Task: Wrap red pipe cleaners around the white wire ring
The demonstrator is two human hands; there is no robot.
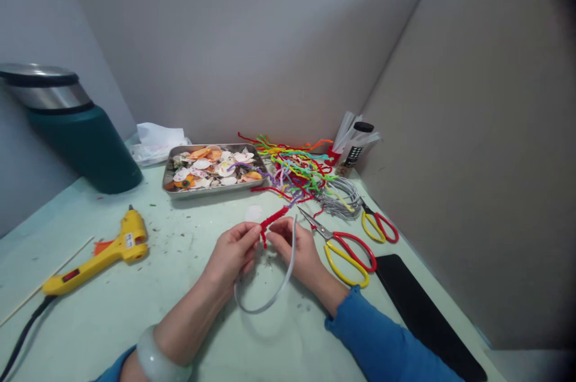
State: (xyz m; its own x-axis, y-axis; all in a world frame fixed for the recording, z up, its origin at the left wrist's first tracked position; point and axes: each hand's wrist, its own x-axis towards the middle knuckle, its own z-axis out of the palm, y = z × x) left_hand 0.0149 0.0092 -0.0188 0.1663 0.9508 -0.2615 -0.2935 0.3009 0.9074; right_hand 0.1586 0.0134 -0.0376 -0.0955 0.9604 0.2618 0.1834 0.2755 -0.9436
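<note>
My left hand (233,253) and my right hand (297,250) meet over the table's middle. Between their fingertips they pinch a red pipe cleaner (272,221) wound around a thin grey hoop (265,301). The hoop curves down below both hands towards me. The pipe cleaner's free end sticks up and to the right, and a short red tail hangs between my thumbs. A pale bangle sits on my left wrist, and a blue sleeve covers my right arm.
Yellow-and-red scissors (346,250) lie right of my right hand, a second pair (378,226) beyond. Behind are a heap of coloured pipe cleaners (297,166), a grey wire coil (339,196), a metal tray (211,190), a yellow glue gun (105,250), a green flask (76,130) and a black slab (423,310).
</note>
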